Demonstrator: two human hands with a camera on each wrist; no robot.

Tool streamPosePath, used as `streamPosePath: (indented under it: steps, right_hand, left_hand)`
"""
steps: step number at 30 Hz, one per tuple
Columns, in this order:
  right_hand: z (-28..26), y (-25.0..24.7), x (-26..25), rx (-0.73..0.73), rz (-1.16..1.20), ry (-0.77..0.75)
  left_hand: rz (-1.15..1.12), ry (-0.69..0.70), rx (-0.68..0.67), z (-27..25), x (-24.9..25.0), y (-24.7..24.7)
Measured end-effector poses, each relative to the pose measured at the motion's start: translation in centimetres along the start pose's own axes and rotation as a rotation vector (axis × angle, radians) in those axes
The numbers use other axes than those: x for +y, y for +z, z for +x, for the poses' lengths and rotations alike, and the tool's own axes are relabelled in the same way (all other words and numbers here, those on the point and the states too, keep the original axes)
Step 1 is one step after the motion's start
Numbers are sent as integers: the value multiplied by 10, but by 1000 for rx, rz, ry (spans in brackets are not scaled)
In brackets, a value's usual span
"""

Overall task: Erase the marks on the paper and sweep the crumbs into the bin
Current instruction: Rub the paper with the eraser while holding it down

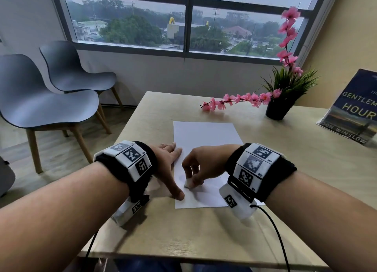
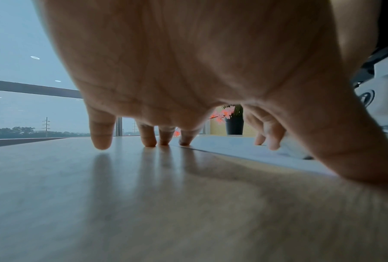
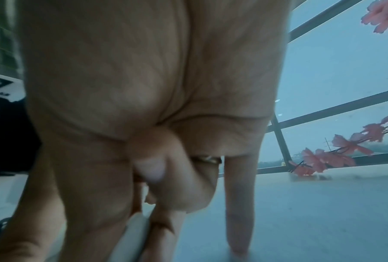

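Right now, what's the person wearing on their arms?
Both forearms are bare, with no sleeves. Each wrist wears a black fabric band ringed by white blocks printed with black square codes. A white camera box hangs under each wrist, trailing a thin black cable. The right hand wears a ring.

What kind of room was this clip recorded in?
Probably an office lounge or waiting room on an upper floor: two grey chairs by a wide window overlooking rooftops, and a wooden table with a potted plant.
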State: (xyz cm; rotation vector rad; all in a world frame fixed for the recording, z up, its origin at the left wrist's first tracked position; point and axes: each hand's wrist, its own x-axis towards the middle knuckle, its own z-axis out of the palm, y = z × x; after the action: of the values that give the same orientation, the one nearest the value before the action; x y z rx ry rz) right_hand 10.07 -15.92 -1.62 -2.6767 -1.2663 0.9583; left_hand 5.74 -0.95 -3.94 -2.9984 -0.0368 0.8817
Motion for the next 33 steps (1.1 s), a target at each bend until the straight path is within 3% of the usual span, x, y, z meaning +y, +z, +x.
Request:
streamPosePath:
  steps: [11, 15, 20, 25, 30, 33]
  right_hand:
    - [-17, 2, 15, 73, 17, 49]
    - [-19, 2, 9, -12, 3, 11]
    - [-8, -1, 9, 124, -31, 31]
    - [-12, 1, 5, -47, 7, -16]
    - [5, -6, 8, 121, -25, 23]
    - [2, -2, 8, 39, -3, 6]
  left_hand:
    - [31, 81, 21, -7, 7, -4]
    - [39, 75, 16, -5, 8, -3]
    - [9, 40, -18, -1, 3, -1]
    - [21, 34, -27, 1, 3, -1]
    - [15, 45, -16, 2, 1, 0]
    - [8, 44, -16, 3, 1, 0]
